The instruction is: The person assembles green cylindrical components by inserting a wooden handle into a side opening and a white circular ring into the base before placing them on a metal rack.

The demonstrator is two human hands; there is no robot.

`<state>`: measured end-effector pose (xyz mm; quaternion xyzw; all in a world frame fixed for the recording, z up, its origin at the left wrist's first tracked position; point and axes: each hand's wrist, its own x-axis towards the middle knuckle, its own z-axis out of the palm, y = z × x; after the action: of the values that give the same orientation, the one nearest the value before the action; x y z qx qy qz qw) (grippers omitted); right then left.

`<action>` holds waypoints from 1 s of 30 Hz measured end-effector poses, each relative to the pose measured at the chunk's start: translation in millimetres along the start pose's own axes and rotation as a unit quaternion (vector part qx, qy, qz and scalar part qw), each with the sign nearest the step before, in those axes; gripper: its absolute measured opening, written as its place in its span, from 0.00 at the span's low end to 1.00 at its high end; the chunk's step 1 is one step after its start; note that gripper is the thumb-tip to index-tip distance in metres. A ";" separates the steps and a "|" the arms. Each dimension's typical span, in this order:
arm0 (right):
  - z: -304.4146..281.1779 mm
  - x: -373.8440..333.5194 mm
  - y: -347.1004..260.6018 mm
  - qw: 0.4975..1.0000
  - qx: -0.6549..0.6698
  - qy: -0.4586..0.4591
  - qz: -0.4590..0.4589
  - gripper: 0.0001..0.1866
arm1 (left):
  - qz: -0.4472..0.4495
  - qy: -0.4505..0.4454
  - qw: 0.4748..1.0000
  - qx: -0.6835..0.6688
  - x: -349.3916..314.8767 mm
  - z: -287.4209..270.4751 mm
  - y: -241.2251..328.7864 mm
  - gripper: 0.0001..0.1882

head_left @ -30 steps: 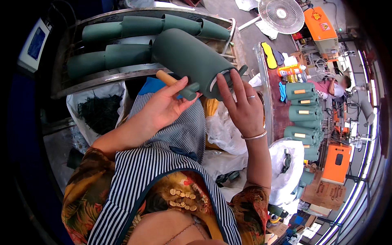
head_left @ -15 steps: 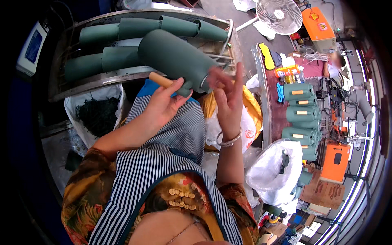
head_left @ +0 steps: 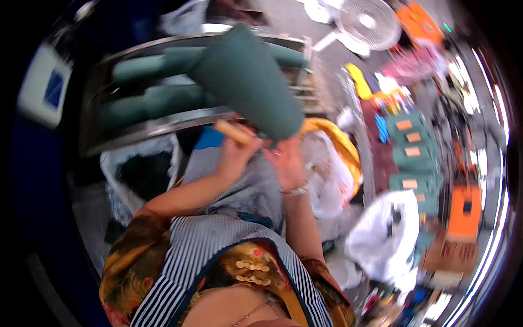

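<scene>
A large dark green hollow-looking cylinder (head_left: pixel 248 82) is tilted in front of me, its upper end over the tray and its lower end at my hands. My right hand (head_left: pixel 290 166) is at that lower end and seems to grip it, though blur and the cylinder hide most of the fingers. My left hand (head_left: pixel 238 155) is closed around a short tan stick (head_left: pixel 233 132), shaped like a handle, just below the cylinder's side. Whatever lies between the two hands is too smeared to make out.
Behind, a metal-edged tray (head_left: pixel 114 143) holds several green cylinders. Below it stands a white sack (head_left: pixel 175 163) of dark green scraps. On the right are a yellow-rimmed bag (head_left: pixel 348 147), a white bag (head_left: pixel 362 234), a table edge (head_left: pixel 364 158), stacked green cylinders (head_left: pixel 417 158) and a fan (head_left: pixel 370 24).
The green cylinder has swung more upright. My right hand has come down from its spread pose to the cylinder's lower end. My left hand, still holding the tan stick, is closer to the right.
</scene>
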<state>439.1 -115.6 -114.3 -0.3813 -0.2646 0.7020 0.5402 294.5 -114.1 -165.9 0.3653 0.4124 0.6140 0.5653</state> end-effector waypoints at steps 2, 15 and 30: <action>-2.8 -0.9 18.0 0.983 0.175 -0.052 0.023 0.17 | 0.016 -0.015 0.991 -0.129 7.3 11.1 15.9 0.11; -124.7 -58.1 -213.6 0.707 -0.270 0.456 -0.470 0.17 | 0.127 -0.426 0.896 0.022 48.2 119.7 152.0 0.42; -372.0 -19.5 -370.6 0.507 -0.533 0.650 -0.190 0.20 | 0.614 -0.445 0.630 0.169 110.2 131.2 239.7 0.34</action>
<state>953.3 -47.0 -30.9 -0.8872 -0.2296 -0.1355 0.3766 309.9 2.9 104.1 0.8519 -0.1125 0.5015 0.1007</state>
